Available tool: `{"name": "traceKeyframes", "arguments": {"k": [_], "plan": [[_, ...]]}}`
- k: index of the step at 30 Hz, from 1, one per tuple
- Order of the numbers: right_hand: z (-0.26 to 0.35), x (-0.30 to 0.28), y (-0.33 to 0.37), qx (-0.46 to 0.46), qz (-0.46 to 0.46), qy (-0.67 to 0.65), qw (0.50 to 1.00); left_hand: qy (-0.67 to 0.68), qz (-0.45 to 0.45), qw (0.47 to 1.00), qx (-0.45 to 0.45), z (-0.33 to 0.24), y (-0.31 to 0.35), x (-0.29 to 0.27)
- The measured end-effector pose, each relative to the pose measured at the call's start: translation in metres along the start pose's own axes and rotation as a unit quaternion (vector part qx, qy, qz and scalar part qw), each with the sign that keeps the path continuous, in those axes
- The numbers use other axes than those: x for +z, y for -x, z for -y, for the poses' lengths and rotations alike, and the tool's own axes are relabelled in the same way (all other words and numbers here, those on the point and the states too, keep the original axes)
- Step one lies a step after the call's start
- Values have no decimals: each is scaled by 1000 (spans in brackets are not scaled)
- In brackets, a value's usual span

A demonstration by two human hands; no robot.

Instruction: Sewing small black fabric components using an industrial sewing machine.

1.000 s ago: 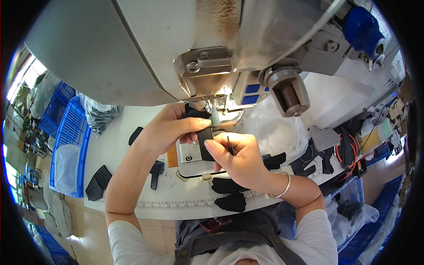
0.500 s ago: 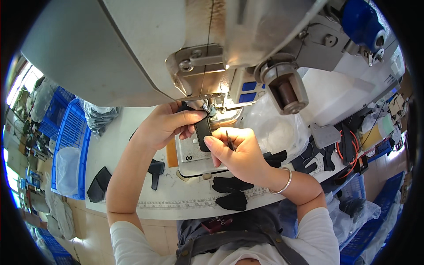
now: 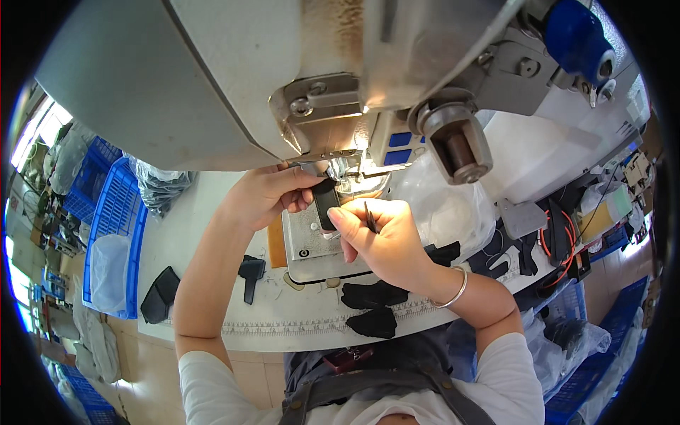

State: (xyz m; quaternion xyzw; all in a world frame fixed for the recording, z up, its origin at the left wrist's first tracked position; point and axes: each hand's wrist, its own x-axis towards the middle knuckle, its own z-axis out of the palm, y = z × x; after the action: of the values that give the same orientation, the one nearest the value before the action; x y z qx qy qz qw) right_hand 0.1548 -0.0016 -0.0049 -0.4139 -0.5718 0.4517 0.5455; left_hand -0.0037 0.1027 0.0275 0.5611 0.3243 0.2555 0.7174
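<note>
Below the head of a sewing machine (image 3: pixel 212 64), I hold a small black strip-like piece of material (image 3: pixel 326 204) with both hands. My left hand (image 3: pixel 265 195) pinches its upper end, close beside the lit presser foot and needle area (image 3: pixel 343 170). The thumb and finger of my right hand (image 3: pixel 386 234) grip its lower right edge. A thin dark pointed tool (image 3: pixel 370 218), its kind unclear, is also tucked in the right hand's fingers. The metal bed plate (image 3: pixel 304 248) lies under the piece. My fingers hide part of the piece.
Several black cut pieces (image 3: pixel 372 322) lie on the white table (image 3: pixel 283 336) near its front edge, others (image 3: pixel 161 294) at the left. A clear plastic bag (image 3: pixel 453 212) sits right of the needle. Blue crates (image 3: pixel 132 262) stand left and right of the table.
The black piece has shifted and turned slightly; the stitch line on its face no longer shows. My left hand has moved slightly left, away from the needle. The dark thread across the machine head is gone from sight.
</note>
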Motion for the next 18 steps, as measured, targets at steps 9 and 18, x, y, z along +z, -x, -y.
{"name": "traceKeyframes", "arguments": {"k": [9,18], "plan": [[-1,2,1,9,-7,-11,1000,8,14,1000,12,2,-2,-5],[-4,0,4,16,-1,-6,1000,-63,7,997,34,-6,5,7]]}}
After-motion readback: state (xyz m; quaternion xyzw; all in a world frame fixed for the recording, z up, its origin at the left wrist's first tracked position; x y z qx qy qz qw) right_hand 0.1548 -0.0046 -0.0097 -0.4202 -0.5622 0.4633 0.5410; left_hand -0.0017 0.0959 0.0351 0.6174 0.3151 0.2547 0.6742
